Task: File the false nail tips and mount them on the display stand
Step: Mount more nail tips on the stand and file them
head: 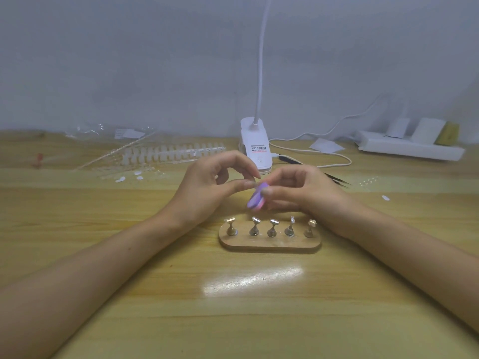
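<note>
Filing too hard could flick the barely visible nail tip [250,184] that left hand [207,189] fingers pinch toward display stand [269,244] at 6 o'clock; right hand [300,191] fingers clamp purple file [255,201].

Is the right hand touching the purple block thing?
Touching. The head view shows the right hand holding the purple nail file, thumb and fingers pinched round its upper end with no gap.

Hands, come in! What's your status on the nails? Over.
Right hand grips purple file. Left hand pinches beside it; contents too small to tell. Stand close in front, nothing blocking it.
</note>
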